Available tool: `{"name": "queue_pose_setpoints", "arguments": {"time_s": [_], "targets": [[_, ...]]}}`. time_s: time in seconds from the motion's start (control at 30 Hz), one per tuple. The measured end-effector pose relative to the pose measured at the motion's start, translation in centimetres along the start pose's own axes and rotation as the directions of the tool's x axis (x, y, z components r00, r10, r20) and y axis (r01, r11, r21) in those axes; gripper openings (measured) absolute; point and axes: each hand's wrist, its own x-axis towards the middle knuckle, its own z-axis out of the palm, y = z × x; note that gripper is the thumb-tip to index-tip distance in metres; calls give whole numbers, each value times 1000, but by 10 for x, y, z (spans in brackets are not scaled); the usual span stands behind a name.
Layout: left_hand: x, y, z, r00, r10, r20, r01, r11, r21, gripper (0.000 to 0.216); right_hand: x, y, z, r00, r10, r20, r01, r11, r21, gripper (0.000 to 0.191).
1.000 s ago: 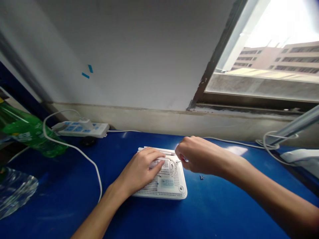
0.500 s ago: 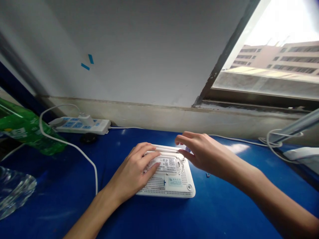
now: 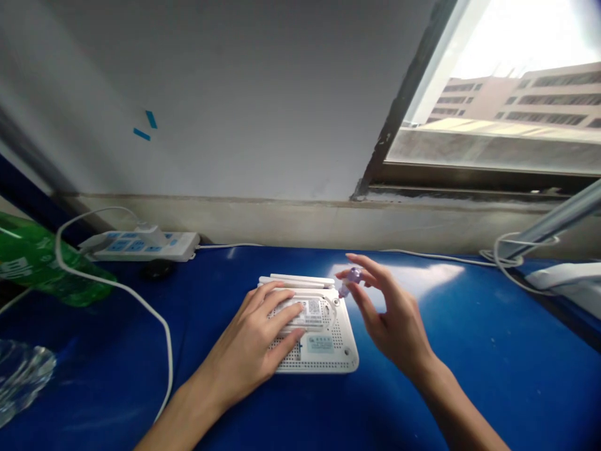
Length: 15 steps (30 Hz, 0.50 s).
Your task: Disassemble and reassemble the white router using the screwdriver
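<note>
Right fingers (image 3: 370,268) pinching a small translucent purple screwdriver (image 3: 351,280), tip right by the corner screw hole (image 3: 336,302) | left fingers (image 3: 279,307) spread flat, not gripping, pinning the white perforated plastic router (image 3: 331,362) underside-up on the blue tabletop (image 3: 469,376) | solid anti-slide hold

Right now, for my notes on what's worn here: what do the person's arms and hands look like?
The left hand and right hand are bare, with no gloves, rings or markings visible. Both forearms are uncovered, with no sleeves, watch or cables.
</note>
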Motion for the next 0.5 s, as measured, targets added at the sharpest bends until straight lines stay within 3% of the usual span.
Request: {"name": "queue_pose_setpoints", "arguments": {"time_s": [0.13, 0.33, 0.5], "targets": [[-1, -1, 3, 1000, 8, 2, -8, 1000, 12, 31, -2, 2, 3, 992, -51, -113, 47, 998, -36, 31], [-1, -4, 6, 1000, -29, -12, 29, 999, 15, 32, -3, 1, 1, 994, -109, -24, 111, 991, 73, 54], [0, -2, 5, 1000, -28, 2, 28, 1000, 4, 32, -3, 1, 11, 985, -26, -169, 40, 996, 82, 40]]}}
